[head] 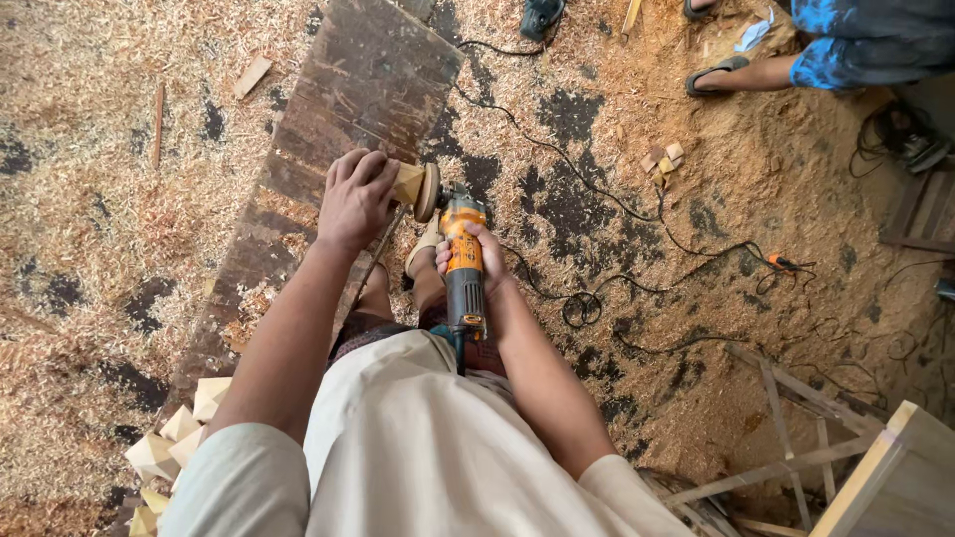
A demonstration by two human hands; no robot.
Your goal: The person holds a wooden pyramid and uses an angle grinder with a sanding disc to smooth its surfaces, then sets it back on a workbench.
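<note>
We saw no packages or signs. The left hand (pixel 355 199) had fingers curled tight on a small wood block (pixel 408 183), pressed against the sanding disc (pixel 429 192). The right hand (pixel 476 261) was wrapped around an orange grinder (pixel 464 264). Below lay a dark plank (pixel 348 109), sawdust floor (pixel 90 199), black cord (pixel 597 199) and cut blocks (pixel 174 438) lower left.

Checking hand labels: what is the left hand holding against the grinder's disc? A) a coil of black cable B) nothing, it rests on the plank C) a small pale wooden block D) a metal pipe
C: the left hand grips a small pale wooden block pressed to the disc of the orange angle grinder held in the right hand.
</note>
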